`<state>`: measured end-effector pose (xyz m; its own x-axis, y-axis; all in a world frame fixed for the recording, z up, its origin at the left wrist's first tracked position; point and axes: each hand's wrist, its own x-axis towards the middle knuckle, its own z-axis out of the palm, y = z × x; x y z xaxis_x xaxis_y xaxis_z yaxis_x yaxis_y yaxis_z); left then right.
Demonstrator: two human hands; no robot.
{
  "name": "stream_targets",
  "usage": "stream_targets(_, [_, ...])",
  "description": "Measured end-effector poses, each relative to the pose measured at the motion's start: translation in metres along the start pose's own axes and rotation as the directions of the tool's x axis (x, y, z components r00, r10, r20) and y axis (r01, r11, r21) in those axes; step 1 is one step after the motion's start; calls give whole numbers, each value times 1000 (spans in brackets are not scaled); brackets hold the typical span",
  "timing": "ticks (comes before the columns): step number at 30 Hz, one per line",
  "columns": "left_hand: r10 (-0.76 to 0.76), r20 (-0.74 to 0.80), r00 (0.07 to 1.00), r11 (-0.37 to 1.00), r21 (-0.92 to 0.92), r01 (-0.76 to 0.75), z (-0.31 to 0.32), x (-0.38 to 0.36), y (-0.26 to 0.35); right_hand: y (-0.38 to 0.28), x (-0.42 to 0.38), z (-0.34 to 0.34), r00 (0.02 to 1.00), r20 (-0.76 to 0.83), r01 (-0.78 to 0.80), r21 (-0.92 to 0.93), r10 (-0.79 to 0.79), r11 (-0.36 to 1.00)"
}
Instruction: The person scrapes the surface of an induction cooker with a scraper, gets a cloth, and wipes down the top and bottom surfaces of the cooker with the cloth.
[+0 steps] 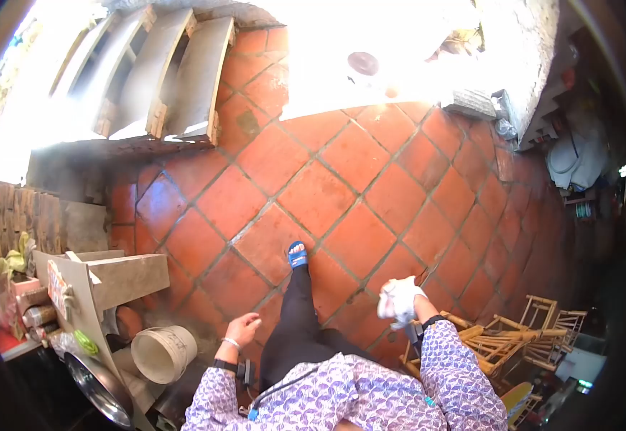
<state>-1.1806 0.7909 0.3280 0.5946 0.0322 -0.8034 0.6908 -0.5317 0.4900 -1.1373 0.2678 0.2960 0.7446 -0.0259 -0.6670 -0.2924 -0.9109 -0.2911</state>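
Note:
A crumpled white cloth (pixel 397 302) is bunched in my right hand (pixel 422 307), held out to the right of my body over the tiles. The cloth covers most of those fingers. On the other side, my left hand (pixel 241 330) hangs beside my leg with its fingers loosely bent and nothing visible in it. A pale plastic bucket (pixel 163 355) stands to its left, apart from the hand. My foot in a blue sandal (pixel 297 254) is forward on the red tile floor (pixel 320 192).
Wooden steps (pixel 196 79) rise at the upper left. A wooden board structure (pixel 130 280) and a metal basin (pixel 97 388) are at the left. Bamboo stools (pixel 503 341) lie piled close to my right arm. Glare washes out the doorway, where a round-topped container (pixel 362 65) stands.

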Motion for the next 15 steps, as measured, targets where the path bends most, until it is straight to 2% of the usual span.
stream_targets(1, [-6, 5, 1000, 1000, 2, 6, -10, 19, 10, 18, 9, -6, 999, 3, -47, -22, 47, 999])
stream_targets(3, [76, -1, 997, 994, 76, -76, -18, 59, 43, 57, 24, -23, 990, 5, -141, -84, 142, 986])
stream_targets(5, [5, -32, 999, 993, 122, -1, -31, 84, 90, 92, 33, -39, 978, 18, -204, -138, 208, 969])
stream_targets(7, [60, -34, 998, 990, 133, -55, -47, 109, 146, 130, 40, -52, 967, 33, -242, -184, 252, 953])
stream_targets(9, [51, -6, 999, 999, 10, -51, -52, 146, 180, 163, 54, -65, 967, 51, -230, -254, 250, 939])
stream_targets(10, [43, -10, 999, 998, 39, -42, -56, 160, 208, 184, 65, -69, 974, 67, -185, -311, 216, 932])
stream_targets(12, [66, -44, 997, 991, 121, -61, -57, 194, 240, 231, 94, -69, 990, 128, 16, -488, 54, 873])
stream_targets(13, [158, -84, 984, 977, 154, -144, -55, 208, 259, 277, 116, -53, 972, 163, 235, -606, -171, 760])
stream_targets(14, [126, -85, 988, 985, 131, -114, -52, 221, 280, 230, 129, -101, 981, 184, 61, -569, 54, 820])
stream_targets(15, [92, -85, 992, 991, 102, -83, -46, 233, 302, 165, 142, -160, 941, 195, -126, -556, 276, 822])
